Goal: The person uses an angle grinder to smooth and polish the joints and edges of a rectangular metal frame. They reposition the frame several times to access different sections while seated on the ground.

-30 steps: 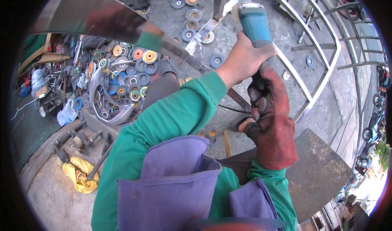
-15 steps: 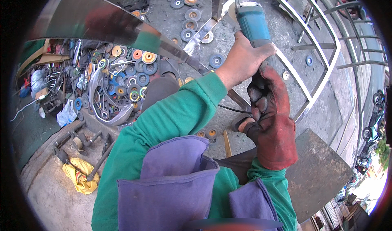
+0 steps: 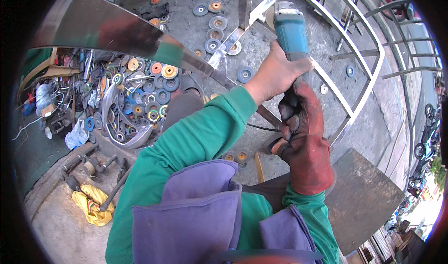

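Note:
My left hand [image 3: 275, 72] is bare and wraps around the body of a teal angle grinder [image 3: 289, 28]. The grinder's head points away from me onto a joint of a stainless steel frame [image 3: 359, 91] lying on the concrete. My right hand [image 3: 303, 138], in a worn red leather glove, grips the rear end of the grinder just below the left hand. A black cable runs off beneath my hands. Both arms wear green sleeves with purple cloth over them.
A polished steel tube [image 3: 116, 30] crosses the upper left. Several grinding and flap discs [image 3: 144, 96] lie heaped at the left, more at the top. Clamps and a yellow cloth [image 3: 91, 203] lie at lower left. A grey metal plate [image 3: 368, 198] sits at lower right.
The grinder and both hands have shifted only very slightly over the frame joint; the grip is the same.

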A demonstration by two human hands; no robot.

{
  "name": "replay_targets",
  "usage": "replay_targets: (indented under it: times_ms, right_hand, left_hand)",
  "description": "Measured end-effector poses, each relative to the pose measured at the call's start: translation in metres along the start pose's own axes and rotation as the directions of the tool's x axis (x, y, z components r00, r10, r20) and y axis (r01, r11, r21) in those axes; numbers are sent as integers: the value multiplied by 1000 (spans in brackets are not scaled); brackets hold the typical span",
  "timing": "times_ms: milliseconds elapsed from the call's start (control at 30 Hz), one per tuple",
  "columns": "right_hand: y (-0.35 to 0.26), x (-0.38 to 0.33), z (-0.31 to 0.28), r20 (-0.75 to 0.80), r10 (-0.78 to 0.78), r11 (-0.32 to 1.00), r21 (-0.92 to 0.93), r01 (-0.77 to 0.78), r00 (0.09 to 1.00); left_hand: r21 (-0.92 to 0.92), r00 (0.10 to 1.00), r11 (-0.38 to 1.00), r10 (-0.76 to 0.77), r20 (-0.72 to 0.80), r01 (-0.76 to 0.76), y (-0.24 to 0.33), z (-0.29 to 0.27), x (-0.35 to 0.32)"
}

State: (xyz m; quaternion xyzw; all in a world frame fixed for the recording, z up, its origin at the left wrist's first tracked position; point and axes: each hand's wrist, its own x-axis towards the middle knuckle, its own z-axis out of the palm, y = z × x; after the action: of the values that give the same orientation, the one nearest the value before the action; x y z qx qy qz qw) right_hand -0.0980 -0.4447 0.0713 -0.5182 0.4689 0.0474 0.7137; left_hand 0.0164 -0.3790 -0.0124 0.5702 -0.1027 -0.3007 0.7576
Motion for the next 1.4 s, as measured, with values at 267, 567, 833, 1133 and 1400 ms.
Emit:
replay_targets:
  times_ms: [267,567,833,1133,1400]
  right_hand:
    - [11,3,-14,76,-66,998,30,64,995]
    - [22,2,-18,291,-250,967,113,227,923]
    - [-6,-3,14,-32,-1,1000,18,1,999]
    - [-3,-3,11,-83,41,999,-5,-41,996]
    - [19,-10,0,53,-154,985,-71,158,987]
  left_hand:
    - [-32,1000,999,-14,-19,13,-2,-1,-4]
    - [-63,997,997,-39,-62,35,1,-4,-4]
    - [-47,993,998,-40,-112,35,5,-4,-8]
    - [-32,992,994,-103,-70,101,6,-6,-4]
    - [-87,986,989,-110,126,121,28,2,-10]
